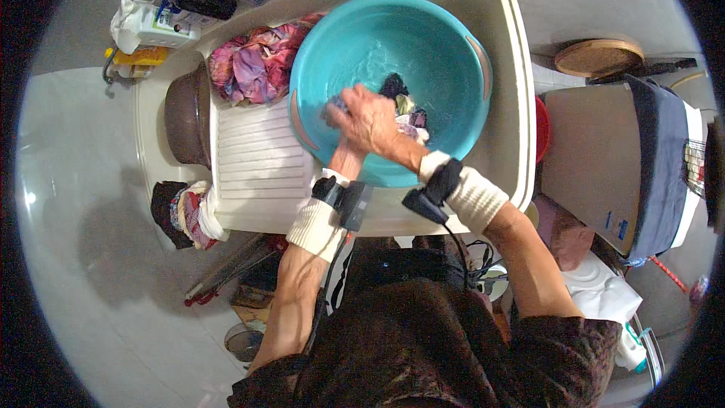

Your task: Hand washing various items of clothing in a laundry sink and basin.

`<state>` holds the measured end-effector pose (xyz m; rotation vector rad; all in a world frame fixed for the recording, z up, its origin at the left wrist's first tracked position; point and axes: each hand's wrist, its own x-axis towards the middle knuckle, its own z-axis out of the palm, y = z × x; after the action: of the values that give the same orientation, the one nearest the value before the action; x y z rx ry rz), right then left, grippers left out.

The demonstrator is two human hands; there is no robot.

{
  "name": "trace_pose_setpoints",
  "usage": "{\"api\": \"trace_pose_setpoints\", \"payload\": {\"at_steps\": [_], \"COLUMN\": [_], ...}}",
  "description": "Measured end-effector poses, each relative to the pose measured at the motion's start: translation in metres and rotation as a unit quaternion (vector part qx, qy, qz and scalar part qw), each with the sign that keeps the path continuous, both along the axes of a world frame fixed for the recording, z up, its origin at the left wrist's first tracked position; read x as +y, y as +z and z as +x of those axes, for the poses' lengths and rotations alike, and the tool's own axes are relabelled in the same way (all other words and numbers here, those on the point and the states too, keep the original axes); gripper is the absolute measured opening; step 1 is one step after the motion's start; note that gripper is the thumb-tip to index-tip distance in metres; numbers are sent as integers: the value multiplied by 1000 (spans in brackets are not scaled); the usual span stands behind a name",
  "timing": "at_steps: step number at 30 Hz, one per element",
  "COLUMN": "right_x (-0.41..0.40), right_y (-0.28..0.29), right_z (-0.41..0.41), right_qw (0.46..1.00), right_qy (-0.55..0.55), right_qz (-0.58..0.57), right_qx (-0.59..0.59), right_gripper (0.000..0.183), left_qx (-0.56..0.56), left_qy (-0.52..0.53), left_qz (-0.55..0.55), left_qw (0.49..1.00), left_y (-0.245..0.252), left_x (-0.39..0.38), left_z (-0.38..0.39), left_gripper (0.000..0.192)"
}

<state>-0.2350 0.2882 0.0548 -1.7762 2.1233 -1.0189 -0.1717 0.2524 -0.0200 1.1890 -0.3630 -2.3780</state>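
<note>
A turquoise plastic basin (391, 17) with water in it stands in a cream laundry sink. Over the basin's left half my two hands are together. My right hand (371, 122) lies across the top, its fingers blurred. Beneath it my left hand (346, 144) is mostly hidden. A dark blurred patch, perhaps cloth, shows by the fingers; whether either hand grips it I cannot tell. Small wet cloths (416, 122), dark, pale and patterned, lie in the water just right of my hands. Both wrists wear cream knitted cuffs with black strapped devices.
Left of the basin are a ribbed washboard (257, 153), crumpled pink-purple cloth (255, 65) and a brown basin (186, 119). Folded cloths (190, 212) hang on the sink's front left corner. Bottles (170, 28) line the back left edge. A large box (592, 164) stands to the right.
</note>
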Motion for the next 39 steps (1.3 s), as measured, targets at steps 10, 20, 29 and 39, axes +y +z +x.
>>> {"api": "trace_pose_setpoints", "payload": {"at_steps": [10, 20, 29, 39], "right_x": [-41, -30, -12, -41], "right_y": [-52, -175, -103, -6], "right_z": [-144, -140, -119, -26], "right_qw": [983, 935, 915, 981], "right_qy": [-70, -196, -132, 53], "right_qz": [31, 279, 194, -79], "right_qx": [-170, -101, -329, -167], "right_gripper": [44, 33, 21, 20], "left_qx": [-164, -275, -185, 41], "left_qy": [-29, -305, -101, -1], "left_qz": [-150, -487, -213, -102], "left_qw": [975, 771, 954, 994], "left_y": [51, 33, 6, 20], "left_x": [-9, -18, -59, -36], "left_z": [47, 3, -21, -37], "left_gripper": [22, 37, 70, 34]}}
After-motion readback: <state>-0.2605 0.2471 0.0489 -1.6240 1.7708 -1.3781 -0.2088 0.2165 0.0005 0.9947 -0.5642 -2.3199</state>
